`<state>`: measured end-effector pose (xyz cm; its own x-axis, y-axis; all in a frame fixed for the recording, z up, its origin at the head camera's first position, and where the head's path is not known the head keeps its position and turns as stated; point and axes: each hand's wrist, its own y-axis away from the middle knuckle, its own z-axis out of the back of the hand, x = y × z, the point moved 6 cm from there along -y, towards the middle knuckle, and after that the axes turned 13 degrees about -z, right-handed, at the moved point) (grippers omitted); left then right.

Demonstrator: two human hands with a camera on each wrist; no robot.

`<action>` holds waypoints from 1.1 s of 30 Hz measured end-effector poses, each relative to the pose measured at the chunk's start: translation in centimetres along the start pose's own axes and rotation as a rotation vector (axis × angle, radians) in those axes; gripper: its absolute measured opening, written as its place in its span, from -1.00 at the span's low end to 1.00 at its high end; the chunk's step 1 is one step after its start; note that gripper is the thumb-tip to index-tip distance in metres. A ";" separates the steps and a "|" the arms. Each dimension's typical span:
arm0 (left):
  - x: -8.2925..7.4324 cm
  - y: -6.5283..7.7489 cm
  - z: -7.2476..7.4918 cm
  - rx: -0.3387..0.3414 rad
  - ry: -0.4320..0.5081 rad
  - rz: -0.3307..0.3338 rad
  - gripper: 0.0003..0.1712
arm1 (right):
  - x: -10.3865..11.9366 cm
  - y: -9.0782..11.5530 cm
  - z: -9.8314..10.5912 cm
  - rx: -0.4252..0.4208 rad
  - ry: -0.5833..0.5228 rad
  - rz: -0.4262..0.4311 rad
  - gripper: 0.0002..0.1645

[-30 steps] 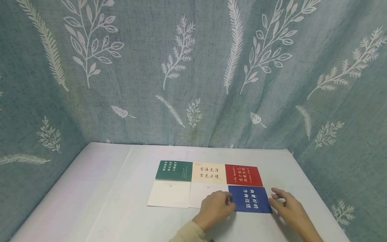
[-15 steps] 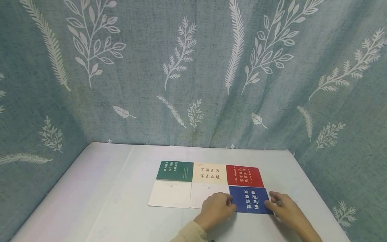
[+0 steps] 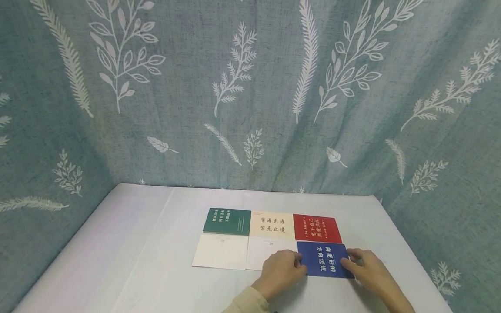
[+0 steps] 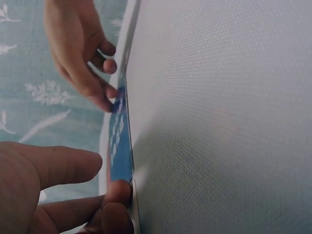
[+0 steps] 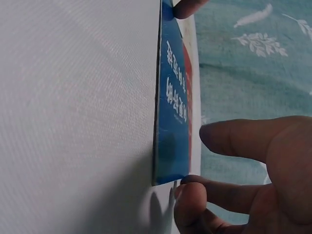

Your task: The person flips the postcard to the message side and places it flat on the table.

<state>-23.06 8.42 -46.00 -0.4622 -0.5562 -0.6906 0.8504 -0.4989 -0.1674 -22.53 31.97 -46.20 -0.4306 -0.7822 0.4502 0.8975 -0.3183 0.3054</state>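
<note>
The blue card (image 3: 325, 259) lies toward the right edge of the table (image 3: 156, 256). My left hand (image 3: 279, 270), thumb and fingers parted, touches the card's left end; my right hand (image 3: 369, 267), likewise parted, its right.

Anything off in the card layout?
Nothing spilled or visibly damaged. Lettering is inconsistent, though: across the cream card it reads upright, while on the green card, red card and blue card it runs sideways.

The white table (image 3: 156, 261) carries a blue booklet (image 3: 324, 257) between left fingers (image 4: 117, 192) and right fingers (image 5: 191, 201), with red booklet (image 3: 318, 229), cream booklet (image 3: 272, 224), green booklet (image 3: 227, 221) beyond them, two white booklets (image 3: 220, 252) (image 3: 258, 251) leftward
</note>
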 end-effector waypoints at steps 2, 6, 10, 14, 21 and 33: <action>0.0 0.0 0.0 0.005 0.001 0.005 -0.61 | -0.2 0.1 0.3 -0.012 -0.018 0.004 -0.20; 0.0 0.1 0.1 -0.001 0.000 -0.003 -0.71 | -0.5 0.3 1.0 -0.053 -0.090 -0.008 -0.39; -0.2 0.1 0.1 -0.003 0.008 -0.021 -0.86 | -0.9 0.4 1.6 -0.074 -0.162 -0.016 -0.49; -0.2 0.2 0.2 -0.004 0.001 -0.028 -0.82 | -1.4 0.2 1.5 -0.035 -0.218 -0.029 -0.45; 0.0 0.2 0.2 0.001 0.015 -0.016 -0.65 | -2.3 -0.2 1.0 0.033 -0.309 -0.061 -0.27; 0.8 -0.3 2.6 -0.181 0.018 -0.019 -0.61 | -3.3 0.2 2.1 0.035 -0.438 -0.076 -0.20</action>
<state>-24.34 6.40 -44.71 -0.4751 -0.5349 -0.6987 0.8738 -0.3804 -0.3030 -21.16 35.64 -45.83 -0.5020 -0.4541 0.7361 0.8611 -0.3422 0.3761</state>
